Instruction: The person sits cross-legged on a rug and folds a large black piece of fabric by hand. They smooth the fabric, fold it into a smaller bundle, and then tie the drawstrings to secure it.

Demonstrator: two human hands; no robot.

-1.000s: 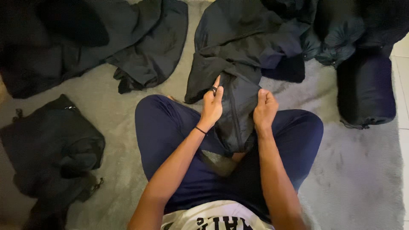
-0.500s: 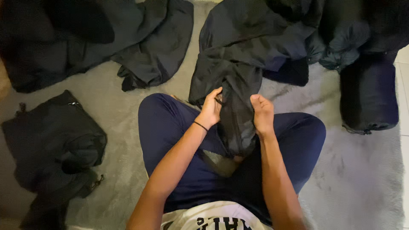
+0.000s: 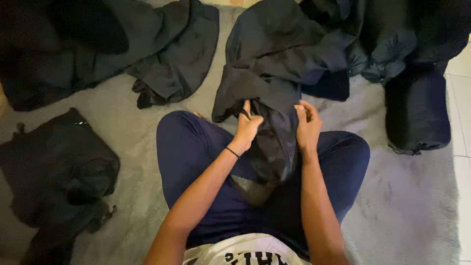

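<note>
I sit cross-legged on a grey carpet [image 3: 407,206] in dark blue trousers. A black garment [image 3: 274,73] lies in front of me and trails down between my knees. My left hand [image 3: 248,125] pinches a fold of this garment near its narrow lower part; a thin black band sits on that wrist. Just to the right, my right hand [image 3: 308,125] grips the same fabric with curled fingers. The lower end of the garment is bunched in my lap, partly hidden by my forearms.
More black clothing is spread at the top left [image 3: 98,49]. A crumpled black bundle [image 3: 54,172] lies at the left. A dark blue rolled bag [image 3: 417,113] stands at the right, with dark items behind it. White floor tiles [image 3: 461,98] border the carpet.
Both hands have stayed on the garment, shifting their grip slightly along the fabric as it bunches toward my lap. The view has barely moved.
</note>
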